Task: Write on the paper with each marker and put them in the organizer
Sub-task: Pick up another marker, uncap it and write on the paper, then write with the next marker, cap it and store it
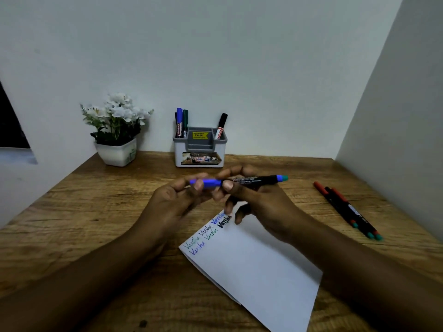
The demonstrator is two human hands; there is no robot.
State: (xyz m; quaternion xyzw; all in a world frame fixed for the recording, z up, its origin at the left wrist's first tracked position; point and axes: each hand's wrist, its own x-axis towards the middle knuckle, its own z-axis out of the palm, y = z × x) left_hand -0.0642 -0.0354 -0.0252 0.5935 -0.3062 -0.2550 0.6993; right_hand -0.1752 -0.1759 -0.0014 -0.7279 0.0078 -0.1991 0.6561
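A marker [259, 180] with a black barrel is held level in mid-air above the middle of a wooden table [84, 212], its teal end pointing right. The left hand [177, 200] pinches its blue cap [211, 183] between thumb and fingers. The right hand [259, 202] pinches the barrel just beside the cap, with its lower fingers curled loosely underneath. Whether the cap is fully seated cannot be told.

Directly below the hands lies a white paper [259, 264], set at an angle on the table. Two lines of handwritten words [208, 233] in green, blue and black run along its upper left edge.

At the back of the table, against the wall, stands a grey and white organizer [200, 152]. A blue marker [179, 121] and a green marker [185, 121] stand upright in its left compartment. A black-capped marker [221, 127] leans in the right compartment.

Well apart to the right, three loose markers [347, 209] lie side by side on the table, touching. Potted white flowers [117, 130] sit at the back left, near the organizer.
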